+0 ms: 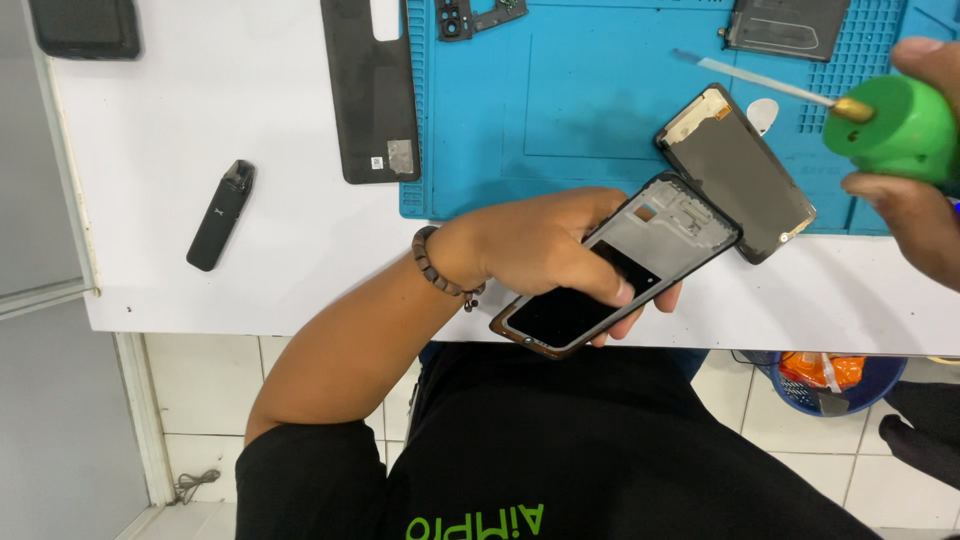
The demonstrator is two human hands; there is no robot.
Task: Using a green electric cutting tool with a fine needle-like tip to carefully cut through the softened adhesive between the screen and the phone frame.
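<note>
The phone frame (pixel 625 262), a dark rectangular shell with a grey inner plate showing at its upper end and a black glossy part at its lower end, is held tilted above the near edge of the white table (pixel 230 110). The left hand (pixel 545 245) grips it, fingers closed over its top face and fingertips showing under its far side; a beaded bracelet (pixel 440 272) sits on that wrist.

Just beyond the frame's upper end lies a loose screen panel (pixel 740 175), grey face up, half on the blue work mat (pixel 560 100) and half on the table. To the right of the frame, the right hand (pixel 915 190) is wrapped around a green bottle (pixel 895 128), whose thin metal nozzle (pixel 760 82) points left over the mat above the panel.

Further from the frame, on the mat's far edge, rest a black camera bezel piece (pixel 478 17) and a dark flat part (pixel 788 25). Left of the frame, a black back cover (pixel 368 90) lies beside the mat, then a small black stick-shaped device (pixel 221 214), and a dark phone (pixel 85 27) at the far corner.

Below the frame to the right, on the tiled floor, a blue basket (pixel 872 385) holds orange wrappers (pixel 812 368).
</note>
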